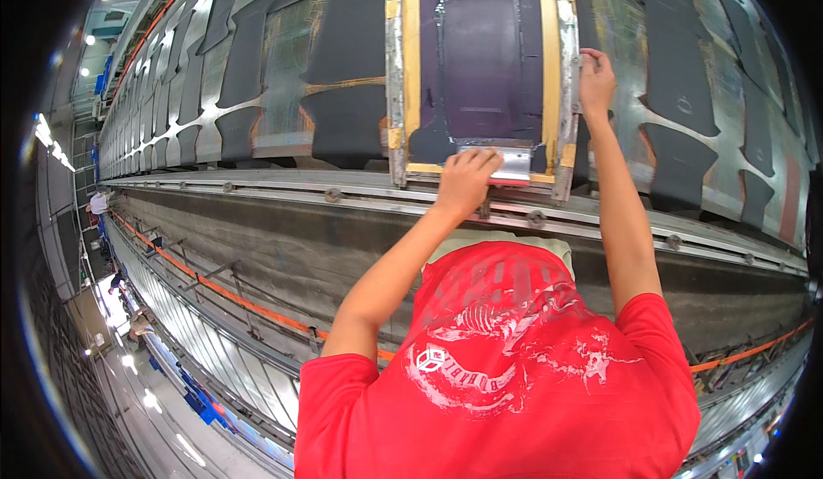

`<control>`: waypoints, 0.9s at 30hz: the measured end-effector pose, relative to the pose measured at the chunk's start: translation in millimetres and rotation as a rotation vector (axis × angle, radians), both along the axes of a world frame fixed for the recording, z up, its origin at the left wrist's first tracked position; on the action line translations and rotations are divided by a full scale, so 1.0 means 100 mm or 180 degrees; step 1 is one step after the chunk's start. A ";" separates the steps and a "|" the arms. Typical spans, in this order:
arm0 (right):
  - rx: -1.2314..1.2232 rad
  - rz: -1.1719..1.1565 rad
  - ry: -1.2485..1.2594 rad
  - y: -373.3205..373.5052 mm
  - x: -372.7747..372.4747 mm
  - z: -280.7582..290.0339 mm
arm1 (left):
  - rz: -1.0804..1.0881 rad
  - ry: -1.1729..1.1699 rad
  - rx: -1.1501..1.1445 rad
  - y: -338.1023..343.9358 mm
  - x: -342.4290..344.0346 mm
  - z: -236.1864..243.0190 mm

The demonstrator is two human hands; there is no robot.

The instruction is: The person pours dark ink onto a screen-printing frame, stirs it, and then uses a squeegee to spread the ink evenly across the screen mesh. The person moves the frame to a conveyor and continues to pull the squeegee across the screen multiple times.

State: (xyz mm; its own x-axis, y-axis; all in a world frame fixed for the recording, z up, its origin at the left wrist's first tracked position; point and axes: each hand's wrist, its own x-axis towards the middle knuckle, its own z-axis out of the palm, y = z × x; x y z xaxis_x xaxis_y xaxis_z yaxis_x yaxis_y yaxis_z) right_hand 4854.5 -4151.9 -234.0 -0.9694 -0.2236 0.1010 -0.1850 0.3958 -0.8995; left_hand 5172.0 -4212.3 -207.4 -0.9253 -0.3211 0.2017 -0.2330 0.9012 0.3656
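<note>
A screen-printing frame [568, 67] lies on the long table, its dark purple mesh [480, 67] bordered by yellow tape. Wet-looking ink traces run around a rectangle on the mesh. At the near end of the mesh rests a squeegee [516, 163] with a silvery metal holder and a red lower edge. My left hand [465, 184] is closed over the squeegee's left part, which it partly hides. My right hand [597, 86] grips the right side of the frame with bent fingers; some of the fingertips are hard to make out.
Dark grey fabric pieces [347, 76] lie in rows along the table on both sides of the frame. A metal rail [283, 189] with round knobs follows the table's near edge. Behind me runs another long table with an orange strip [223, 289]. A person [99, 203] stands far left.
</note>
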 end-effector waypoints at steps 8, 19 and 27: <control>-0.0461 0.0157 -0.0432 -1.54 1.56 -0.19 | 0.0800 0.0256 0.0945 -2.16 1.36 0.23; 0.0189 0.0047 -0.0430 -2.31 2.11 -0.19 | 0.0918 -0.0749 0.1715 -3.35 1.71 0.21; 0.0241 0.0075 -0.0189 -2.38 2.03 -0.51 | -0.0448 -0.2285 0.2495 -3.80 1.21 -0.16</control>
State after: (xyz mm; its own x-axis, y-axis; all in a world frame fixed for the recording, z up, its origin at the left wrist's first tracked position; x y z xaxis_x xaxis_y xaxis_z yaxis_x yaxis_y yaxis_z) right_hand 5057.8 -4389.4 -284.5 -0.9676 -0.2513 0.0254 -0.1423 0.4591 -0.8769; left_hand 5292.8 -4592.5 -223.5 -0.7843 -0.0060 -0.6203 -0.5359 0.5101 0.6727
